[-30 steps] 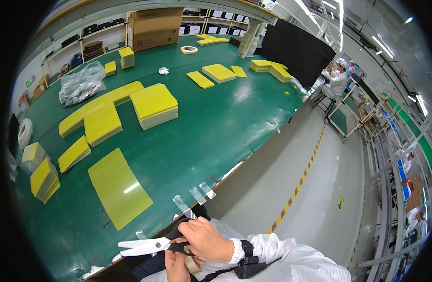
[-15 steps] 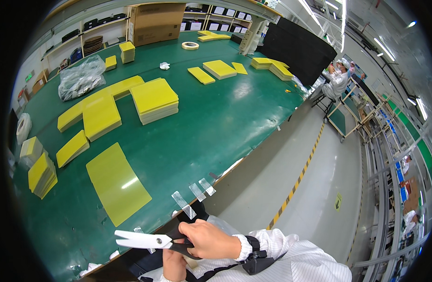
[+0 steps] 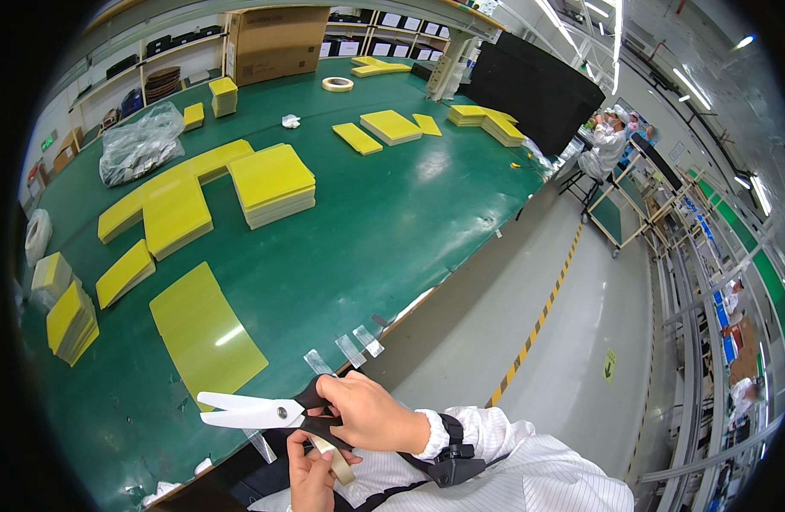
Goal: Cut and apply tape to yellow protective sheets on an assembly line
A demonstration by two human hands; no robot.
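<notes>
My right hand (image 3: 371, 414) grips the black handles of a pair of scissors (image 3: 252, 410). Their white blades point left, slightly parted, over the table's near edge. Just below them, my left hand (image 3: 311, 480) is closed on a cream roll of tape (image 3: 340, 465), its fingers bent at the roll's edge. Beyond the blades a single translucent yellow sheet (image 3: 206, 328) lies flat on the green table (image 3: 324, 264). Short strips of clear tape (image 3: 350, 350) stick to the table's edge near my right hand.
Stacks of yellow sheets (image 3: 273, 183) stand across the table. A clear plastic bag (image 3: 141, 145), another tape roll (image 3: 337, 84) and a cardboard box (image 3: 277, 47) are farther back. A black panel (image 3: 533, 94) rises at the far right. People in white sit beyond an aisle with striped floor tape (image 3: 537, 320).
My left hand has come up under the scissors, and the tape roll in it now shows more. The scissors have shifted slightly left and up. The whole view has moved a little.
</notes>
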